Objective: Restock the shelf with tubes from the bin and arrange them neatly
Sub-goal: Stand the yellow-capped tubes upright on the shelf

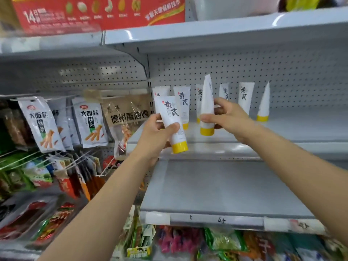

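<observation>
White tubes (171, 117) gripped in curled fingers of left hand (157, 138) and right hand (230, 117); best stood cap-down beyond the fingertips.

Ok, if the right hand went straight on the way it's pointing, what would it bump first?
Most likely the standing tube in the back row, just behind the held tube that the right hand pinches. How far back that row stands is hard to tell.

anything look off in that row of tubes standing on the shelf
Yes: the rightmost tube on the shelf is turned edge-on, so no label shows, while its neighbour faces front with the label out.
</observation>
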`<state>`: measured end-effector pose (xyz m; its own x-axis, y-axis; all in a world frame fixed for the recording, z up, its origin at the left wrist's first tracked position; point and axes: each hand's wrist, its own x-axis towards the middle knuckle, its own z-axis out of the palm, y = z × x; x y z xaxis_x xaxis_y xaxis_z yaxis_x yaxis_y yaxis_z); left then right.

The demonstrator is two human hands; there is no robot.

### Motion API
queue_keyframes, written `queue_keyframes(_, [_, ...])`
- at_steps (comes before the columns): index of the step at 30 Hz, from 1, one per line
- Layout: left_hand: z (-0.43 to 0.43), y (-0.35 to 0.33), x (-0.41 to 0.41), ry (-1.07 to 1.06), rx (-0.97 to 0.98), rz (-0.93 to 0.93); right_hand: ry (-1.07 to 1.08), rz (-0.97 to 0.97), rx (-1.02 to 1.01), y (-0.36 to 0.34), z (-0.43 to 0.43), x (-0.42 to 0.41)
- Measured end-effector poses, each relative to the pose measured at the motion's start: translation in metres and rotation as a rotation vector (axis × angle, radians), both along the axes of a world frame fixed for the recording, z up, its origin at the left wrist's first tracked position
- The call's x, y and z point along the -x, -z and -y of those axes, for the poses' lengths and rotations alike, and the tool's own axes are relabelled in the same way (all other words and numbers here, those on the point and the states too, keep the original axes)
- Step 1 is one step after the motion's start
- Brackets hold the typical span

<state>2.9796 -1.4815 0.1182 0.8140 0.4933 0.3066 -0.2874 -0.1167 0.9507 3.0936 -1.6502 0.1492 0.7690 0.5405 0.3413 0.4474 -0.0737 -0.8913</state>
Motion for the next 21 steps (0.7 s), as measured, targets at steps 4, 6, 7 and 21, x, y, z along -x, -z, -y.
queue_keyframes(4, [-0.001, -0.012, -0.035, -0.019, -0.010, -0.016, 0.021, -0.052, 0.023, -0.004, -0.014, -0.053])
queue_keyframes(6, [-0.002, -0.014, -0.049, -0.029, -0.006, -0.027, 0.027, -0.086, 0.061, 0.002, -0.023, -0.075])
queue_keyframes(7, [-0.002, -0.015, -0.054, -0.034, -0.005, -0.030, 0.026, -0.100, 0.076, 0.005, -0.027, -0.083])
queue_keyframes(21, [-0.006, -0.011, -0.089, -0.062, 0.009, -0.050, 0.016, -0.069, 0.115, 0.026, -0.046, -0.126])
